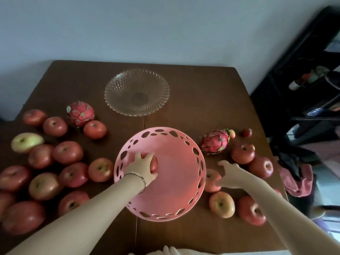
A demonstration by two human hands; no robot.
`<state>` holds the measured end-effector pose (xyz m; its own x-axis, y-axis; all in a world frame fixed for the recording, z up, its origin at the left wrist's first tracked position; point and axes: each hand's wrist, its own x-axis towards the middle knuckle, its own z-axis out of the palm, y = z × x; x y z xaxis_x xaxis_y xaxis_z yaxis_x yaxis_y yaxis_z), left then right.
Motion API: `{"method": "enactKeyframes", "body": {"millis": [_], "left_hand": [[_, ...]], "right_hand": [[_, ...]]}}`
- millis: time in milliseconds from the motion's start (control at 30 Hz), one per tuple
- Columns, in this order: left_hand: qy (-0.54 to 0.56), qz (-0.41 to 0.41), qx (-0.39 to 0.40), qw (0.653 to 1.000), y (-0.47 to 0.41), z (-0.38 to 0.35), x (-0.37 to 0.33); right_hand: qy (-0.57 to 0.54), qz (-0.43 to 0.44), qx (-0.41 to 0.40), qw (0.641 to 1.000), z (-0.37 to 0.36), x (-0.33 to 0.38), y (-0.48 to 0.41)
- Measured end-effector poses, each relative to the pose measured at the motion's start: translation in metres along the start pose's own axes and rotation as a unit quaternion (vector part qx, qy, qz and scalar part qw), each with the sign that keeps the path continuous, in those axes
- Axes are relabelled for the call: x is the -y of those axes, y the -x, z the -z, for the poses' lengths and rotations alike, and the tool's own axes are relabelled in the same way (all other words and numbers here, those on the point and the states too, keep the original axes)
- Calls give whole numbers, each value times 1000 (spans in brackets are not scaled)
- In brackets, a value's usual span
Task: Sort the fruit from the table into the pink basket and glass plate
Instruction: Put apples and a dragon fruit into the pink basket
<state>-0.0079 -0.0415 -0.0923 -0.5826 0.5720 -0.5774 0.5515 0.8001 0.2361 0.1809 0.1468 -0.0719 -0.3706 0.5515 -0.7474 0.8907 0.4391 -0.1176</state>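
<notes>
The pink basket (176,183) stands at the middle front of the brown table. My left hand (142,167) is inside it, shut on a red apple (155,163) near the left wall. Just right of the basket, my right hand (230,176) spreads its fingers over another red apple (210,181) and touches it. The glass plate (137,92) lies behind the basket with nothing on it. Several red apples (68,152) are scattered on the left, more on the right (242,153). One dragon fruit (81,113) sits left of the plate, another (215,141) right of the basket.
A yellowish apple (26,141) lies at the far left. Two small round fruits (246,132) sit beyond the right dragon fruit. Pink and dark cloth (298,178) hangs off the table's right edge. Dark furniture (303,89) stands to the right. A wall backs the table.
</notes>
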Motion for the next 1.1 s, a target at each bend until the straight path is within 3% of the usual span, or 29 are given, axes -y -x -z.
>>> {"method": "enactKeyframes", "body": {"millis": [67,133,233,300,367,433,467,533,600,733,900,1033,1100], "left_hand": [[1,3,-1,1000,-4,0,-3],[0,-6,-15,1000,-5,0,-4],[6,-23,-34,999,-8,-2,-4],[22,-26,-42,999,-11,-4,-2],[47,-24,-43,998,-14,-4,1],[84,-16,-45,995,-18,-4,3],[104,-7,-48,993,-19,-5,4],[134,3,-54,989,-19,-7,4],[143,5,-54,988,-19,-8,4],[112,7,-50,992,-17,-5,3],[9,-37,-113,993,-7,-7,0],[-26,-93,-126,987,2,-13,-1],[-20,-103,-112,988,9,-17,-2]], "right_hand": [[-83,13,27,996,-21,-3,-6],[-167,33,2,985,-37,-4,-13],[-202,34,-48,978,-47,-7,-21],[-231,19,-133,964,-42,-7,-13],[-279,17,-269,922,-25,-3,2],[-307,72,-369,874,0,12,21],[-301,114,-380,867,11,23,28],[-270,206,-329,881,22,50,33],[-195,251,-238,918,14,78,25],[-3,210,-131,969,-23,114,-8],[11,187,-169,968,-43,115,-31],[-77,222,-163,958,-35,107,-18],[-101,230,-201,947,-18,87,-3]]}}
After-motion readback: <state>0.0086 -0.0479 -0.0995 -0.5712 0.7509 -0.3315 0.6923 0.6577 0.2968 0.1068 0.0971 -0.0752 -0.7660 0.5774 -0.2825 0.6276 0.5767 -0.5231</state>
